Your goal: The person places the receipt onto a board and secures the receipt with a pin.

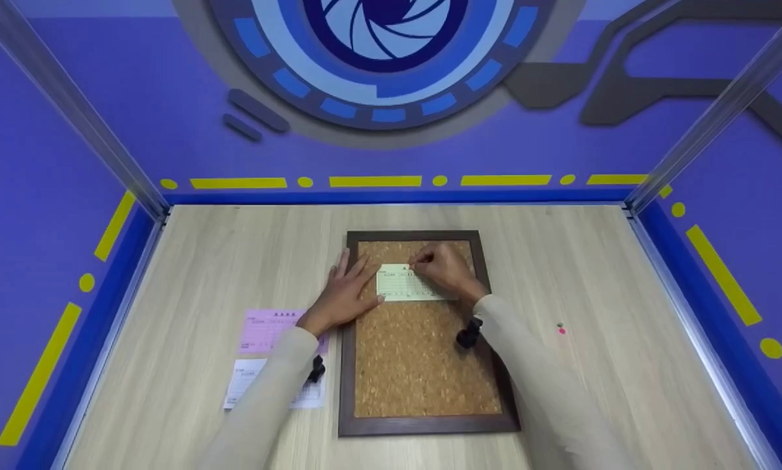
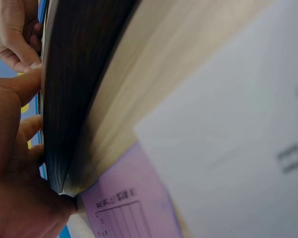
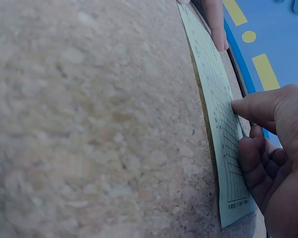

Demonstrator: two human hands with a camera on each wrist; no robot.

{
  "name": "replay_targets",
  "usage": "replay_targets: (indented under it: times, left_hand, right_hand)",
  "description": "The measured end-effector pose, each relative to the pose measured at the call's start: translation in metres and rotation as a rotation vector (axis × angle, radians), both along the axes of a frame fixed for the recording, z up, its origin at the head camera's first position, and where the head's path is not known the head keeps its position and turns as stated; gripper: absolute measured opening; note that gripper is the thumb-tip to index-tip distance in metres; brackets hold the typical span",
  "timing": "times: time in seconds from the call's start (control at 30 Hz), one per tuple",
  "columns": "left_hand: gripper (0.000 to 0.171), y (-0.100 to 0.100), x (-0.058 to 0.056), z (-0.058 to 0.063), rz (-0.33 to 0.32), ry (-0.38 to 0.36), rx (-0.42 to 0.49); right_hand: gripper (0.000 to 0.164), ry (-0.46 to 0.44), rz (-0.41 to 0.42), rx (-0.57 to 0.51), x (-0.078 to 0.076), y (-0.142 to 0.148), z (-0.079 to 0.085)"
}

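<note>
A pale green printed slip [image 1: 394, 284] lies crosswise on the upper part of a cork board [image 1: 423, 359] with a dark wooden frame. My left hand [image 1: 348, 294] rests with fingers spread over the board's left edge, its thumb at the slip's lower left corner and a fingertip near the upper left one. At the slip's top edge, my right hand [image 1: 444, 267] pinches a tiny push pin between thumb and forefinger, mostly hidden by the fingertips. In the right wrist view the slip [image 3: 216, 89] lies along the cork under the right hand [image 3: 283, 148], whose other fingers are curled.
Left of the board lie a pink printed slip [image 1: 260, 329] and a white printed slip [image 1: 244, 375], partly under the left forearm. Small green and pink pins [image 1: 561, 330] lie on the table to the right. Blue-purple panels [image 1: 391, 156] enclose the table's back and sides.
</note>
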State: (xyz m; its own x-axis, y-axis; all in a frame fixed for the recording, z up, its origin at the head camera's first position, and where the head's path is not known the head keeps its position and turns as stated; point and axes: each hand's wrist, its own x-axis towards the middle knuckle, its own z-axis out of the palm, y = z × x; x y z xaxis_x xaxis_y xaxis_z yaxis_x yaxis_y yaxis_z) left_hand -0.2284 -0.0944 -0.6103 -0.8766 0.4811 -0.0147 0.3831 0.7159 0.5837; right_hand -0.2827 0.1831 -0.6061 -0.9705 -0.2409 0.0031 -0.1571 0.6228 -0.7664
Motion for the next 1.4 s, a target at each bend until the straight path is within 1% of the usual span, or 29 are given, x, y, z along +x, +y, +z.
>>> replay_targets:
  times: [0.17, 0.27, 0.43, 0.5, 0.57, 0.67, 0.77, 0.83, 1.0, 1.2, 1.4]
  left_hand:
    - [0.076, 0.003, -0.004, 0.003, -0.015, 0.007, 0.003]
    - [0.076, 0.002, -0.004, 0.004, -0.017, 0.009, -0.001]
    - [0.075, -0.002, -0.003, 0.003, -0.009, 0.015, 0.004]
    - [0.075, -0.002, -0.001, 0.001, -0.008, 0.01, 0.007]
    - [0.075, -0.002, 0.001, -0.001, -0.009, 0.006, 0.015]
    - [0.076, -0.001, 0.003, -0.004, -0.011, -0.008, 0.02]
    - [0.076, 0.0, 0.003, -0.005, -0.013, -0.012, 0.025]
    - [0.076, 0.0, 0.003, -0.005, -0.011, -0.008, 0.035]
    - [0.076, 0.001, 0.002, -0.006, -0.009, -0.005, 0.05]
    - [0.075, 0.0, 0.001, -0.004, -0.014, -0.002, 0.033]
    - [0.076, -0.003, 0.0, -0.003, -0.01, 0.007, 0.041]
  right_hand:
    - [0.006, 0.037, -0.009, 0.015, 0.0, 0.003, 0.004]
    - [0.005, 0.069, 0.0, 0.034, 0.001, 0.001, 0.004]
    - [0.006, 0.136, -0.007, 0.071, 0.007, -0.004, -0.001]
    - [0.007, 0.151, -0.012, 0.065, 0.011, -0.005, -0.005]
    - [0.009, 0.145, -0.016, 0.023, 0.015, -0.003, -0.008]
    - [0.013, 0.119, -0.02, -0.093, 0.022, 0.004, -0.011]
    - [0.016, 0.099, -0.017, -0.201, 0.03, 0.014, -0.008]
    - [0.019, 0.094, -0.009, -0.235, 0.034, 0.02, -0.005]
    - [0.022, 0.112, 0.019, -0.259, 0.044, 0.032, 0.002]
    - [0.024, 0.127, 0.005, -0.263, 0.055, 0.04, 0.008]
    - [0.029, 0.138, -0.003, -0.287, 0.067, 0.048, 0.017]
